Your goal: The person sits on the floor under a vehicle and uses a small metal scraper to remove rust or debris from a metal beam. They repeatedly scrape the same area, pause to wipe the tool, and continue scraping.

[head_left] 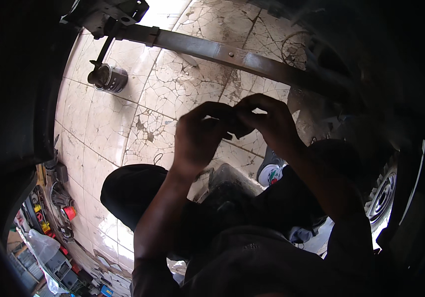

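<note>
Both hands meet in front of me at mid-picture, with their fingertips brought together. My left hand [196,140] has its fingers curled and pinched, the thumb below. From the other side my right hand [271,118] is bent the same way, its fingertips touching or almost touching the left ones. Deep shadow covers the fingers, and what they grip between them is too dark to name. Beyond the hands a long flat metal bar [207,48], like a leaf spring, runs across from upper left to right.
A dark can [112,79] stands on the cracked tile floor [108,123], below a hanging metal rod [104,52]. A wheel [383,195] is at the right. Tools, plastic bags and a red item [69,213] lie at the lower left. Dark bodywork frames the view.
</note>
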A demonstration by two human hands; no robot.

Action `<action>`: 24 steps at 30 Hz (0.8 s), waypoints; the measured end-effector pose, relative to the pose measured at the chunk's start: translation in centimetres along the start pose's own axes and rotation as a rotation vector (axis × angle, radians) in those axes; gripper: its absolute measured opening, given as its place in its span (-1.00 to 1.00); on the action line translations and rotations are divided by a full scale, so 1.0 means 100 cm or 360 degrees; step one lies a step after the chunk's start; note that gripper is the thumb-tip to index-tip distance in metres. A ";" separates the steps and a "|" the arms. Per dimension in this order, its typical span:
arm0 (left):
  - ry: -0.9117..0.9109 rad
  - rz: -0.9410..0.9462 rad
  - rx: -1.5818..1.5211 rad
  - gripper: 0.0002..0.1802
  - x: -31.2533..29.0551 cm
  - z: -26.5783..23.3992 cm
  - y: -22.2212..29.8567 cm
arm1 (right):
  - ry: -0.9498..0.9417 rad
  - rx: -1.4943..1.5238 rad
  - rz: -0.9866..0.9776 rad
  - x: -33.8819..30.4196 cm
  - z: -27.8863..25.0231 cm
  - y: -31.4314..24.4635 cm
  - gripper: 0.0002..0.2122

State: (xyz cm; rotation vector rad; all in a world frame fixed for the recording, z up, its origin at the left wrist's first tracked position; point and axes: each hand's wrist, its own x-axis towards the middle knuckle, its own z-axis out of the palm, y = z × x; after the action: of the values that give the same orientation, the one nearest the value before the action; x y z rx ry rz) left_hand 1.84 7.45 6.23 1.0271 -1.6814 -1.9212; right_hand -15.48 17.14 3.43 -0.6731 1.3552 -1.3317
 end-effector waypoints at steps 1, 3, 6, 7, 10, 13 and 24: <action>-0.0044 -0.0047 0.0084 -0.82 0.005 -0.002 0.011 | 0.0017 -0.0056 -0.0080 0.002 -0.002 -0.003 -0.82; -0.0087 0.0384 -0.0021 -0.80 0.023 -0.016 0.007 | 0.0017 -0.0177 -0.0278 0.019 -0.001 -0.014 -0.81; -0.0258 0.0608 0.0033 -0.79 0.038 -0.030 0.017 | 0.0000 -0.0349 -0.0337 0.024 -0.007 -0.030 -0.79; -0.0318 0.0590 0.0080 -0.79 0.039 -0.034 0.021 | -0.0025 -0.0367 -0.0330 0.023 -0.008 -0.035 -0.78; -0.0459 0.0633 0.0223 -0.78 0.042 -0.040 0.031 | -0.0058 -0.0172 -0.0205 0.021 -0.011 -0.035 -0.79; -0.0417 0.0276 0.0053 -0.72 0.036 -0.035 0.036 | -0.0074 -0.0030 -0.0129 0.025 -0.014 -0.026 -0.81; -0.0436 0.0245 -0.0200 -0.65 0.043 -0.026 0.016 | -0.0007 -0.0142 -0.0155 0.024 -0.022 -0.018 -0.86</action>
State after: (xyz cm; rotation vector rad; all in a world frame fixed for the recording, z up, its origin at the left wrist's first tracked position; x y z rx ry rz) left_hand 0.67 2.28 6.60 0.5905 -1.6980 -2.1075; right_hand -18.70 15.26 4.01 -0.8106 1.4000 -1.3517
